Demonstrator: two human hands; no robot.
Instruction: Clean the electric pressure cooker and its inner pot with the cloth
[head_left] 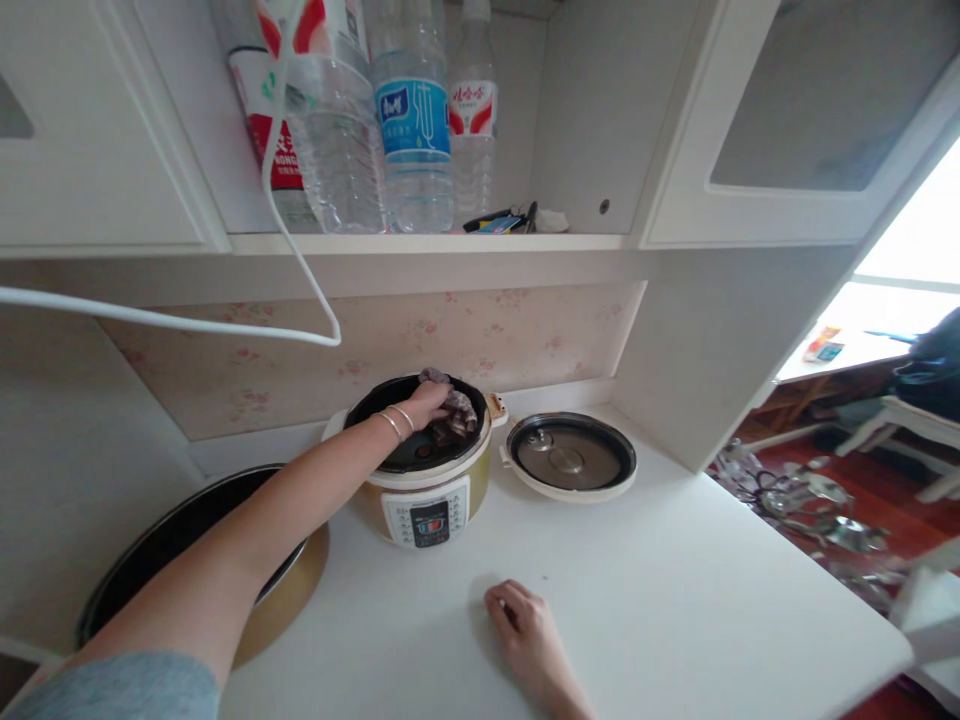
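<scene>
My left hand (427,403) reaches into the open rice cooker (476,478), its fingers closed on a crumpled grey-brown cloth (460,412). The cloth rests against the dark inner wall at the right rear. Part of it and my fingertips are hidden. A control panel (429,517) shows on the cooker's front. To the right, the detached round lid (568,455) lies with its inner side up. My right hand (517,625) rests on the white counter (645,590) in front of the cooker, fingers curled in, with nothing visible in them.
A large gold pot (300,590) with a dark inside stands at the left, under my forearm. Above, an open cabinet shelf (570,243) holds several plastic bottles (414,130). A white cable (225,328) hangs across the upper left. A side panel (679,350) bounds the counter's right rear.
</scene>
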